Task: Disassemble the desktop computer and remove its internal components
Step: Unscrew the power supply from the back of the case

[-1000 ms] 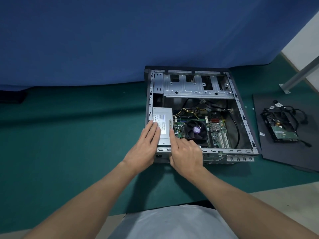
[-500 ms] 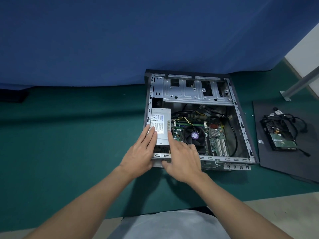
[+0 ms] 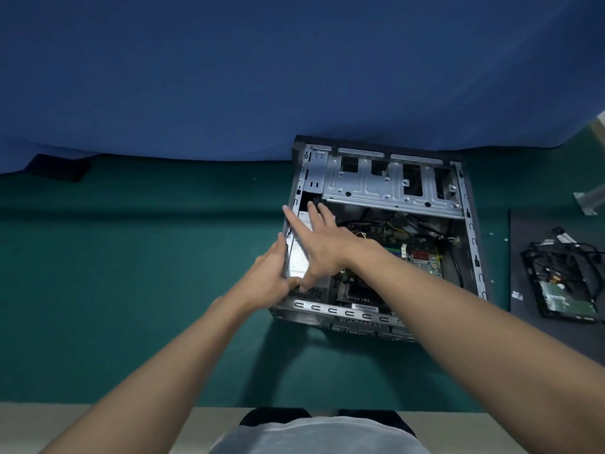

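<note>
The open desktop case lies on its side on green cloth. In its left bay sits the silver power supply, mostly covered by my hands. My left hand grips its near left edge, thumb on top and fingers down the side by the case wall. My right hand lies over its top with straight, spread fingers that reach the far end. The motherboard shows to the right, partly hidden by my right forearm. The metal drive cage spans the far end of the case.
A removed hard drive with loose black cables rests on a dark panel right of the case. A metal bracket foot stands at the far right. Blue cloth hangs behind, with a black object at the far left.
My right hand has slid from the near rim forward over the power supply to its far end. My left hand has shifted to the unit's left side. The view has come closer.
</note>
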